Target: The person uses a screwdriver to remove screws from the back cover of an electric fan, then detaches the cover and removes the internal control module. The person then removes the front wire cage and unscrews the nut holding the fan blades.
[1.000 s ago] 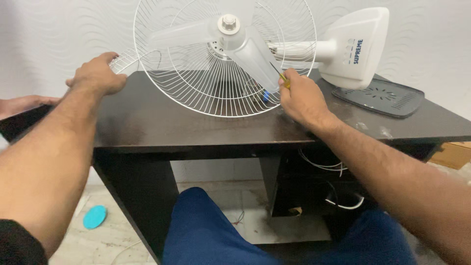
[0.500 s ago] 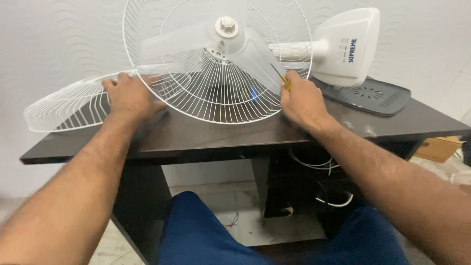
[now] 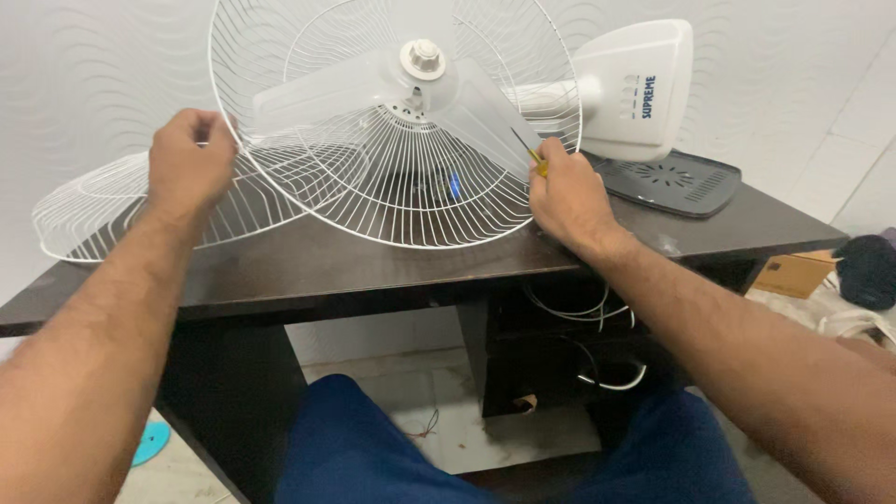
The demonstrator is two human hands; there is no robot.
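Observation:
A white fan lies on its side on a dark table, its rear wire guard facing me with pale blades and a hub cap in the middle. My left hand grips the guard's left rim. My right hand sits at the guard's right rim, shut on a yellow-handled screwdriver whose tip points up toward a blade. A loose front wire guard lies flat on the table, to the left behind my left hand.
The fan's white base stands up at the back right, beside a dark grey vented plate. White cables hang under the table. My blue-trousered legs are below. A cardboard box and a dark bundle lie at the right.
My left hand left the loose guard on the table and rose to grip the fan guard's left rim. The view shifted right. My right hand stayed put with the screwdriver.

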